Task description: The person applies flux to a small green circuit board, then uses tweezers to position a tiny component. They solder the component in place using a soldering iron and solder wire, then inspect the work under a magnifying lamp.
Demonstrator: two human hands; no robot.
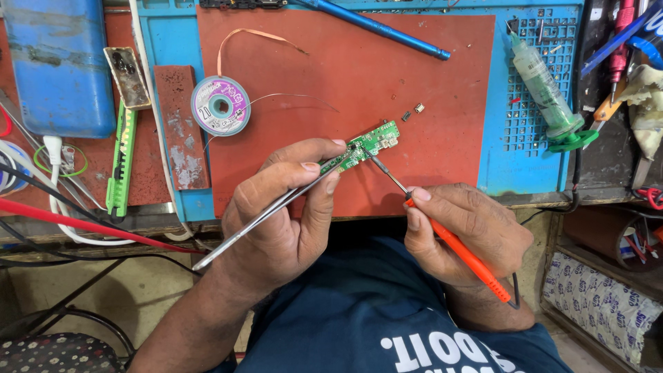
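A small green circuit board [369, 144] lies on the red-brown work mat [414, 83], near its front edge. My left hand [286, 214] grips metal tweezers [269, 215] whose tips press on the board's left part. My right hand [466, 231] holds an orange-handled soldering iron [456, 247] like a pen. Its thin metal tip [382, 169] touches the board's lower edge. Two tiny loose components [412, 112] rest on the mat just above the board.
A spool of desoldering braid [221, 106] sits left on the mat, its strand trailing right. A blue rod [376, 27], a green-capped flux syringe [549, 93], a green utility knife [122, 155], a blue case [59, 62] and cables [69, 224] surround the mat.
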